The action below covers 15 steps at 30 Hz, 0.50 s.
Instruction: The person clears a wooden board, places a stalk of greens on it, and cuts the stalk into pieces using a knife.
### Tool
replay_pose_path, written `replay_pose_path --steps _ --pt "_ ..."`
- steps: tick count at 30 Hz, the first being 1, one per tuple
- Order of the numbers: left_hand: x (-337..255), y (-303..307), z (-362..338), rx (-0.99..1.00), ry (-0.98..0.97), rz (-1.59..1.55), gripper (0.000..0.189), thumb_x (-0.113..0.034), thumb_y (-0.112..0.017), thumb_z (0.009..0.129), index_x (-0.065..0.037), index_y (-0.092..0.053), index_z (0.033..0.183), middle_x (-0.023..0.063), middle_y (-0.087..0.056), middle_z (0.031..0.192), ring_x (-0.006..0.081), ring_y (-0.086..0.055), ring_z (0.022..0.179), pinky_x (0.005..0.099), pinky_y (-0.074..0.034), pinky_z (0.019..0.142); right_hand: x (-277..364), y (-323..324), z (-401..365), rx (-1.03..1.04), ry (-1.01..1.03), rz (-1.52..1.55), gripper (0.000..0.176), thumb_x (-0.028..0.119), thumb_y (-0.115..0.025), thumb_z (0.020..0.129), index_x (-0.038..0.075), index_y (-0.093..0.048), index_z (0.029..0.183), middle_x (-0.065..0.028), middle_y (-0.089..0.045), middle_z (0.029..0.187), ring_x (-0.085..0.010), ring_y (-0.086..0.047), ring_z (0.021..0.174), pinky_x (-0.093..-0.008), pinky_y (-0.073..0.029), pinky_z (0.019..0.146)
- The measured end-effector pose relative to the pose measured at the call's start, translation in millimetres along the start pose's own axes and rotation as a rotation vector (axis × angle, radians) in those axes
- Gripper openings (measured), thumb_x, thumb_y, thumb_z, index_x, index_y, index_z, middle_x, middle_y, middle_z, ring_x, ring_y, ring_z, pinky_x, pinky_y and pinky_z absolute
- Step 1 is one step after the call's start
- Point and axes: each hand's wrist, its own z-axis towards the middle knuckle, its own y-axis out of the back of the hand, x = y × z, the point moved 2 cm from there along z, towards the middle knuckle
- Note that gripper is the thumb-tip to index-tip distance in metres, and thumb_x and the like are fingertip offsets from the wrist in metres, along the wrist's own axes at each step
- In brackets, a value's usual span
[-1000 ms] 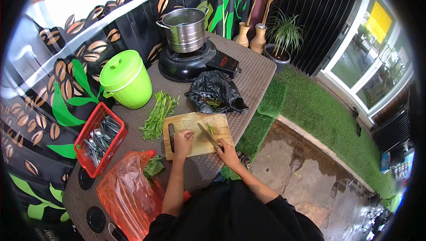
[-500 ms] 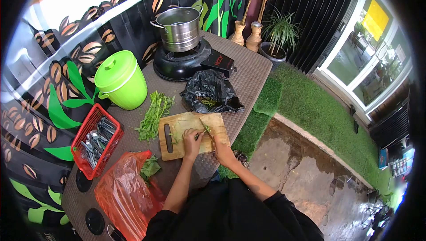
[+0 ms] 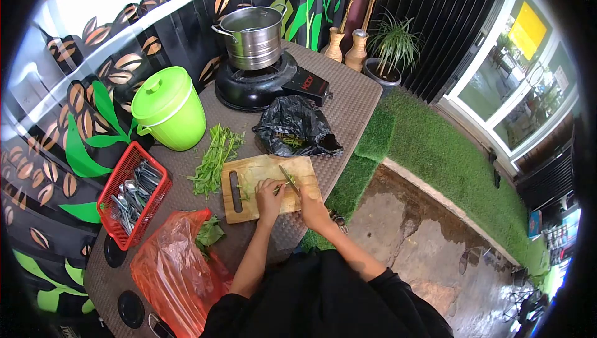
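Observation:
My right hand (image 3: 314, 212) is closed round the handle of a knife (image 3: 290, 179), whose blade points up and left over the wooden cutting board (image 3: 255, 170). Just left of the blade, my left hand (image 3: 270, 198) is closed on the board, with a small dark green piece at its fingertips. Bits of green lie near the board's handle slot. A bunch of green stalks (image 3: 217, 159) rests left of the board. Behind the board sits an open black plastic bag (image 3: 295, 128) with green scraps inside.
A steel pot (image 3: 251, 39) stands on a black stove (image 3: 249, 86) at the back. On the left are a lidded green bucket (image 3: 171, 114), a red basket (image 3: 132, 198) of cutlery and a red plastic bag (image 3: 177, 263) with leaves. The table edge (image 3: 364, 117) runs along the right.
Both hands and the knife are in nearly the same place. The view has shifted slightly; no other movement is visible.

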Motion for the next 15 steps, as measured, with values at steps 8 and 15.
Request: replay_pose_path --steps 8,15 --pt "-2.6 1.3 -0.7 -0.002 -0.006 -0.006 0.009 -0.01 -0.068 0.076 -0.006 -0.07 0.083 0.0064 -0.061 0.083 0.0264 -0.053 0.087 0.037 -0.041 0.081 -3.2 -17.8 36.7 0.151 -0.123 -0.162 0.055 0.009 -0.051 0.083 0.009 -0.026 0.132 -0.0275 -0.063 0.08 -0.045 -0.063 0.079 -0.052 -0.05 0.067" --pt "-3.9 3.2 0.4 0.018 0.013 0.023 0.009 -0.011 -0.067 0.077 -0.006 -0.07 0.084 0.0058 -0.061 0.084 0.0255 -0.052 0.088 0.0363 -0.04 0.082 6.1 -19.5 6.1 0.089 -0.034 -0.281 0.05 0.009 -0.047 0.085 0.001 -0.027 0.13 -0.0274 -0.062 0.077 -0.0452 -0.062 0.075 -0.0517 -0.049 0.065"
